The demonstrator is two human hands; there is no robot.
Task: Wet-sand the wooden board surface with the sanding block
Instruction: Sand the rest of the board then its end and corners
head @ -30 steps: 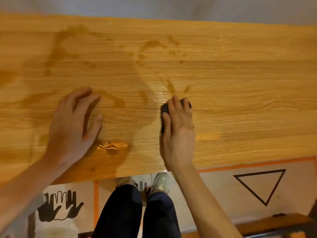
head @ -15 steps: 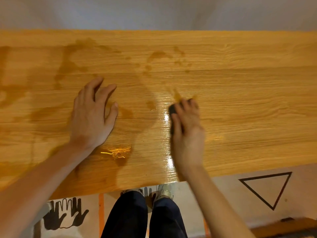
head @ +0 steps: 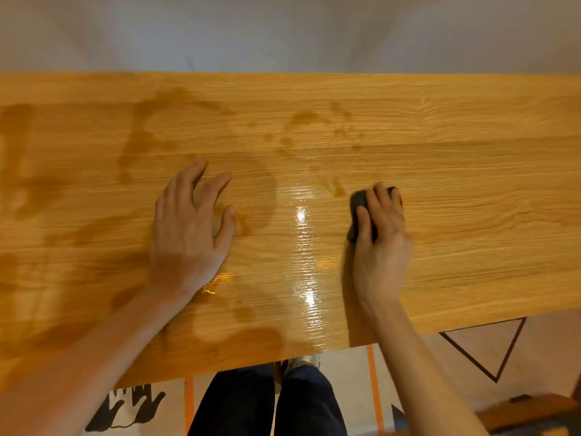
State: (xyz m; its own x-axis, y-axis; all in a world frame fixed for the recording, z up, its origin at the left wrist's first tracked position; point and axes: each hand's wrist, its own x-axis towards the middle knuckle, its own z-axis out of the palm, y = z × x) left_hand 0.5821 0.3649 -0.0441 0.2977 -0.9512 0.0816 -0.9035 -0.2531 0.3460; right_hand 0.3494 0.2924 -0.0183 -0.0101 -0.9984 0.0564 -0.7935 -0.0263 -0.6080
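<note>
Right hand (head: 382, 243) grips a dark sanding block (head: 360, 201) centre-right on the wet orange-brown wooden board (head: 471, 184). Left hand (head: 188, 228) presses flat, fingers spread. Sanding is under way; dry wood at right likely comes next.

Wet wooden board (head: 456, 190) bears left hand (head: 185, 234), sanding block (head: 358, 202).

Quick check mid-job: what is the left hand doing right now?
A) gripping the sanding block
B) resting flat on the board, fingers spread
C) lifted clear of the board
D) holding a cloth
B: the left hand lies flat on the wooden board with fingers spread, while the right hand grips the dark sanding block.
</note>
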